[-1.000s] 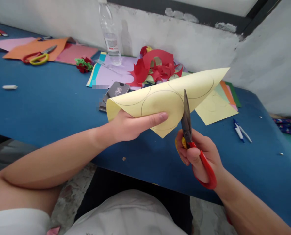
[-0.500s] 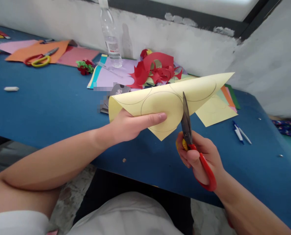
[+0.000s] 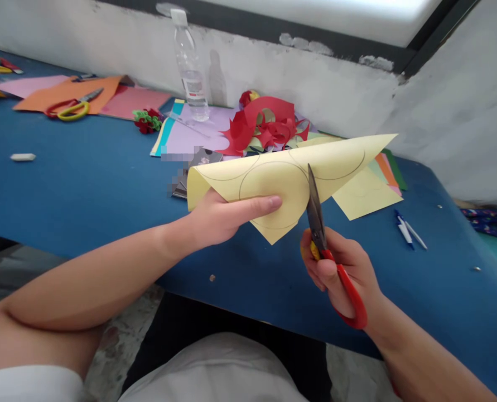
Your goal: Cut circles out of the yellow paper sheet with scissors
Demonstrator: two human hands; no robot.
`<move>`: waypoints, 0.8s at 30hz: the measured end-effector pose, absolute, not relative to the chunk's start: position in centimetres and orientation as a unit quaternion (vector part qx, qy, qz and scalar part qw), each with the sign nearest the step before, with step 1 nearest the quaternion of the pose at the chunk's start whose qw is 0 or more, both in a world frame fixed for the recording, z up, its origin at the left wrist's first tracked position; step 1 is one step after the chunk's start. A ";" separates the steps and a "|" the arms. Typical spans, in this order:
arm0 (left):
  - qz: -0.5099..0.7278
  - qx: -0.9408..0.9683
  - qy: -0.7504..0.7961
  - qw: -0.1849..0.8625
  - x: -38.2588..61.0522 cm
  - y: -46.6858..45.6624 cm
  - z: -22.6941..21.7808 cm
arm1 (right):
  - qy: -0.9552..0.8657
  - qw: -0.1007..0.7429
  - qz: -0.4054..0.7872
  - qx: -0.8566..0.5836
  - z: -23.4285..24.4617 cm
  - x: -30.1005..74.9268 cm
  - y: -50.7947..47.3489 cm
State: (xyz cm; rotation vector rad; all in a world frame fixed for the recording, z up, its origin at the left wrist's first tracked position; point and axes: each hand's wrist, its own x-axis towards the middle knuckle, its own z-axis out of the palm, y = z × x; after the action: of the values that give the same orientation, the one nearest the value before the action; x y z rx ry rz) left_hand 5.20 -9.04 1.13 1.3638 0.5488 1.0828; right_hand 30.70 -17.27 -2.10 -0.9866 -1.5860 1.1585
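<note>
My left hand (image 3: pixel 223 215) grips a pale yellow paper sheet (image 3: pixel 281 176) with pencilled circles on it, thumb lying across the front, holding it curved above the blue table (image 3: pixel 85 178). My right hand (image 3: pixel 340 268) is closed round the red handles of a pair of scissors (image 3: pixel 323 234). The blades point up and cut into the sheet's lower edge beside a drawn circle. The lower handle loop sticks out below my palm.
Behind the sheet lie red paper scraps (image 3: pixel 265 123), coloured sheets, a phone (image 3: pixel 200 162) and a clear water bottle (image 3: pixel 189 61) by the wall. More yellow paper (image 3: pixel 365 195) and pens (image 3: pixel 407 229) lie right. Another pair of scissors (image 3: pixel 70 106) rests on orange paper far left.
The scissor blades have moved slightly left along the drawn circle. The view has tilted, so everything sits a little lower in the frame. Both hands keep their grips.
</note>
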 end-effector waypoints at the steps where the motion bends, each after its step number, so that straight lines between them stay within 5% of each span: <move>1: 0.470 0.591 0.236 0.612 5.2 -9.1 1.2 | -0.642 0.455 0.470 -0.399 -2.1 30.7 -17.2; 24: 0.560 0.491 0.206 0.634 6.4 -9.1 1.2 | -0.662 0.454 0.464 -0.376 -2.8 31.3 -16.9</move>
State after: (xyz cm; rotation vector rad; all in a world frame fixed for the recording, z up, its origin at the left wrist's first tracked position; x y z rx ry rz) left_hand 6.37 -9.10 1.24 1.1230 0.4699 1.2807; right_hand 31.29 -16.88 -2.76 -0.9279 -1.6331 1.1452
